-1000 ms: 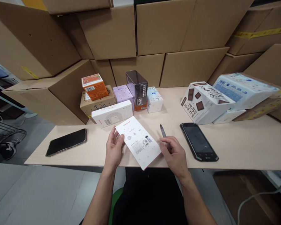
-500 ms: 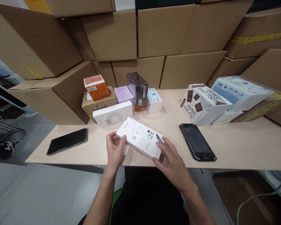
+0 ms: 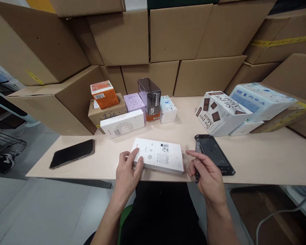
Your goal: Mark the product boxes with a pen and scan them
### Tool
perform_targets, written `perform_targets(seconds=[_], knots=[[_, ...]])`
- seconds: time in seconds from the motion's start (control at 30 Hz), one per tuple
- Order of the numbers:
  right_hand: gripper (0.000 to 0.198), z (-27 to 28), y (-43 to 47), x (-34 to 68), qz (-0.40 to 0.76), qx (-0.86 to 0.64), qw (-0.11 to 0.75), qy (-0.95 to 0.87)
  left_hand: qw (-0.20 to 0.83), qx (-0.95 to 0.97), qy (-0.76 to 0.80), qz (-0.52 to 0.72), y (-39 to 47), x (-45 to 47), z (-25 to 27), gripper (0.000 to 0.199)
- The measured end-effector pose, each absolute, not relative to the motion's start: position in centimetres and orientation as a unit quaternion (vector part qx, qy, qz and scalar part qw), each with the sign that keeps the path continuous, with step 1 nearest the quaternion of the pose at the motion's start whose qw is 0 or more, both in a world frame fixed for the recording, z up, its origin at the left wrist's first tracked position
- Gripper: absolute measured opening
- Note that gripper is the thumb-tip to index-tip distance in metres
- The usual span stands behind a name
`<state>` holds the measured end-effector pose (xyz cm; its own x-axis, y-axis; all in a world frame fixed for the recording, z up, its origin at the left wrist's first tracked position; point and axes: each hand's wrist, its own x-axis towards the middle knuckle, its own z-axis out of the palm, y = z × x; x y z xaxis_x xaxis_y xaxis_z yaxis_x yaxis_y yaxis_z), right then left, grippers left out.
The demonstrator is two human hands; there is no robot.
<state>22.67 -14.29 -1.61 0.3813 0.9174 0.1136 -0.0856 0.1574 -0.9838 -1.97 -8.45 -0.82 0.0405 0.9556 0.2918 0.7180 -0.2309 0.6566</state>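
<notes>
Here, the left hand (image 3: 127, 170) is gripping a white box (image 3: 149, 149) while the right hand (image 3: 209, 173) is holding a pen (image 3: 197, 177)

At the far left, a black phone (image 3: 72, 153) is lying face up on the pale table (image 3: 265, 165). Beyond it, a brown box (image 3: 117, 109) is supporting an orange box (image 3: 105, 98), and a POWER BANK box (image 3: 124, 124) is standing on its long edge in front of them. Nearer the person, the left hand is pinching the left end of the white box, thumb and index finger pressing on it and the other fingers curling. Behind, a lilac box (image 3: 134, 102), a dark box (image 3: 153, 98) and a small patterned box (image 3: 168, 114) are standing close together. The white box is sitting crosswise near the table's front edge, its printed label facing up; its underside is hidden. Just beyond its right end, apart from it, the right hand is curling around the dark pen, index finger pointing toward the box. A rugged phone (image 3: 215, 153) is lying partly behind that hand. Farther right, a Su-per Meal box (image 3: 225, 119) is leaning beside a pale blue box (image 3: 262, 100). Cardboard cartons (image 3: 178, 34) are walling in the back.
</notes>
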Motion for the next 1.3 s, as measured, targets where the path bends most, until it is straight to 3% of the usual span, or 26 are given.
perform_targets(seconds=[0.13,0.3,0.37,0.47,0.57,0.73,0.97,1.3], knots=[[0.024,0.0,-13.8,22.6,0.429,-0.473,0.686,-0.349,0.083,0.742,0.581,0.325,-9.5,-1.9,-1.3,0.037],[0.076,1.5,-13.4,23.2,0.475,-0.476,0.628,-0.391,-0.031,0.767,0.558,0.314,-10.1,-1.5,-1.1,0.031],[0.084,1.9,-13.2,23.1,0.471,-0.478,0.613,-0.417,-0.076,0.774,0.536,0.327,-10.2,-1.0,-0.9,0.022],[0.058,2.2,-12.8,22.0,0.444,-0.459,0.638,-0.431,-0.102,0.797,0.477,0.356,-10.2,0.2,-0.7,0.013],[0.031,2.0,-11.9,20.3,0.392,-0.466,0.662,-0.437,-0.099,0.824,0.418,0.369,-10.3,1.9,-1.0,0.022],[0.03,0.6,-10.3,19.1,0.3,-0.527,0.61,-0.509,-0.104,0.842,0.385,0.362,-10.3,3.7,-2.1,0.023],[0.022,-0.6,-10.0,19.5,0.246,-0.566,0.541,-0.571,-0.138,0.836,0.371,0.381,-9.7,3.6,-3.1,0.025],[0.02,-0.3,-9.7,19.4,0.169,-0.577,0.464,-0.651,-0.107,0.827,0.371,0.408,-9.8,3.7,-3.7,0.03]])
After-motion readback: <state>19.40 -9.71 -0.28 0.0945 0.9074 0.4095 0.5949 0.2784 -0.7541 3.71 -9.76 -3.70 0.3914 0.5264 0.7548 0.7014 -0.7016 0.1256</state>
